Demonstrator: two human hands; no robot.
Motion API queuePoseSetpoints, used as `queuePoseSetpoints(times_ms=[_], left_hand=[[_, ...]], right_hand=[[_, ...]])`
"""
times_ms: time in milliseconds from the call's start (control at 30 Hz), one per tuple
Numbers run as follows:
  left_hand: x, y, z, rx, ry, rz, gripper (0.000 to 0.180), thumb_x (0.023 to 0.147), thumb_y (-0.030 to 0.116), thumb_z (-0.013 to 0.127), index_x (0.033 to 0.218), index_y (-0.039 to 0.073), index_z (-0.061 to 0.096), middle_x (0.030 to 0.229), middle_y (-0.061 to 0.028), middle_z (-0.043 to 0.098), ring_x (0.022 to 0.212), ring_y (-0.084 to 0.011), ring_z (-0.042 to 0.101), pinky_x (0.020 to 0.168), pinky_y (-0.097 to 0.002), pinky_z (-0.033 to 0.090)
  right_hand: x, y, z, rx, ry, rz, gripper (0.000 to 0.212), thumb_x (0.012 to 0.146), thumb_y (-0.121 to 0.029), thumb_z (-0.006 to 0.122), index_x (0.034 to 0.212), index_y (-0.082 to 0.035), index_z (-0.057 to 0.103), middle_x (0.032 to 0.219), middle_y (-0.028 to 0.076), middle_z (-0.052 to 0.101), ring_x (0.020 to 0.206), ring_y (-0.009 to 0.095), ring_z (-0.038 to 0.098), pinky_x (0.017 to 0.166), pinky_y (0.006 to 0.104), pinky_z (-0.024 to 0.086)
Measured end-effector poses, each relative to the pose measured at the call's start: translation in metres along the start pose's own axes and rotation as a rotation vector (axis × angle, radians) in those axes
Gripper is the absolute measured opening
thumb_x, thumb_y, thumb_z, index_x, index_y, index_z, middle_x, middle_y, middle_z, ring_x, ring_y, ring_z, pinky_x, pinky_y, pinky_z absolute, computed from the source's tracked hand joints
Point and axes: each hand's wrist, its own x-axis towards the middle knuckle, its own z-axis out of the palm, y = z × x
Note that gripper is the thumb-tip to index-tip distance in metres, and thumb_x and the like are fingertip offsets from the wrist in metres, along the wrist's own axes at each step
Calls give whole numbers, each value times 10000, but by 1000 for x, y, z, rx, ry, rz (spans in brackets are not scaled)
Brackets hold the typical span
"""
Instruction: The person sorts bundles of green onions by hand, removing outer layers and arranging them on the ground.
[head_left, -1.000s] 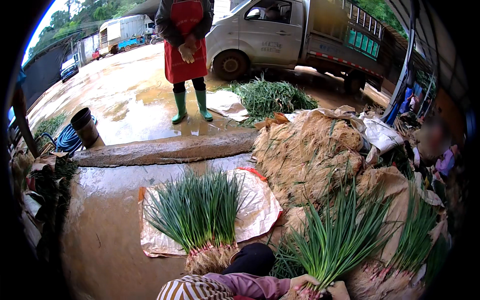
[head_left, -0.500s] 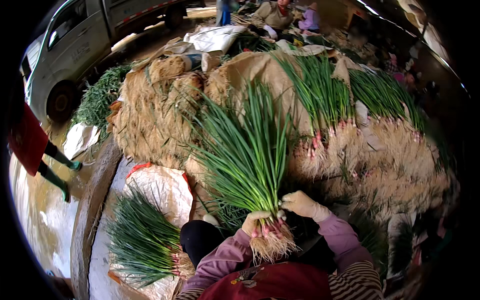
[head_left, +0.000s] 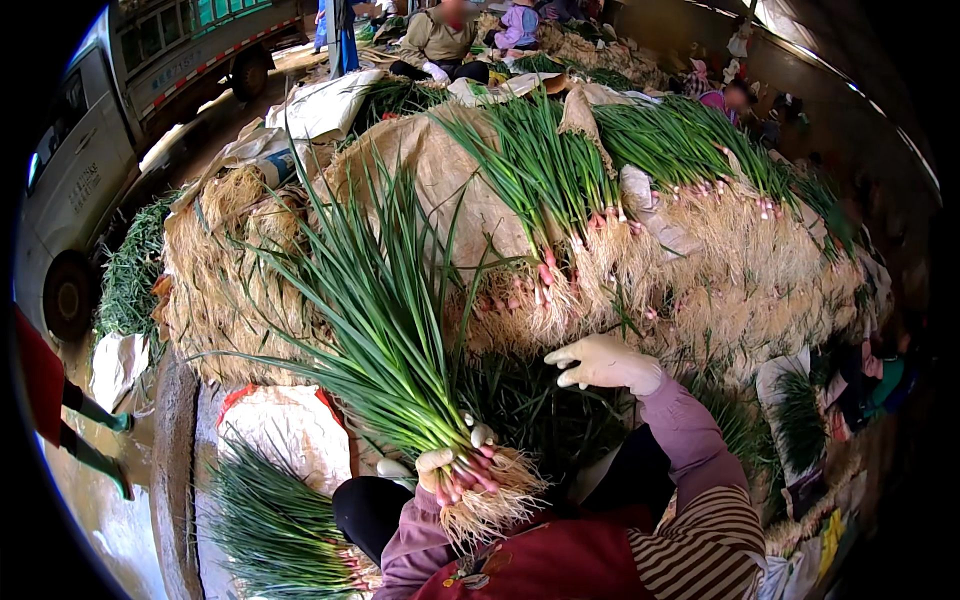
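A large bunch of spring onions (head_left: 405,355) stands over my lap, its green leaves fanning up and to the left. My left hand (head_left: 437,466), in a pale glove, is wrapped round the stalks just above the pink bulbs, and long straw-coloured roots hang below. Off to the right, my gloved right hand (head_left: 605,362) holds nothing, its fingers stretched apart toward the pile. Closest to it lie loose dark green leaves (head_left: 530,400) and the root ends of stacked spring onions (head_left: 560,185).
Another spring onion bunch (head_left: 270,515) lies at lower left by a white sack (head_left: 285,430). Brown sacking (head_left: 430,190) drapes over the heap ahead. A truck (head_left: 80,180) stands at far left, near a person in green boots (head_left: 95,455). Other people sit at the back.
My right hand has come off the bunch and opened, moving up and away. The bunch, in my left hand, has tipped left. The whole view has shifted.
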Motion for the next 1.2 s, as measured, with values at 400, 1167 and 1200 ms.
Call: queuePoseSetpoints(times_ms=[400, 1167, 1200], left_hand=[[21, -6, -9, 301, 62, 106, 757, 753, 284, 583, 1335, -78, 262, 1213, -255, 458, 976, -317, 565, 771, -373, 530], [14, -12, -13, 258, 82, 42, 655, 774, 194, 538, 1317, -61, 275, 1137, -195, 478, 943, -333, 586, 820, -465, 498], [15, -12, -10, 253, 74, 65, 651, 762, 180, 552, 1310, -51, 288, 1124, -189, 486, 939, -331, 586, 841, -473, 483]], right_hand=[[30, -47, -4, 40, 739, -107, 216, 786, -225, 656, 854, -20, 648, 748, 110, 624, 658, 212, 587, 614, 346, 442], [35, 26, 94, 139, 191, -66, 251, 783, -247, 633, 800, 4, 635, 657, 169, 597, 583, 279, 588, 574, 343, 457], [35, 27, 83, 119, -233, -79, 276, 774, -278, 639, 818, -6, 649, 665, 156, 611, 600, 272, 598, 595, 341, 469]])
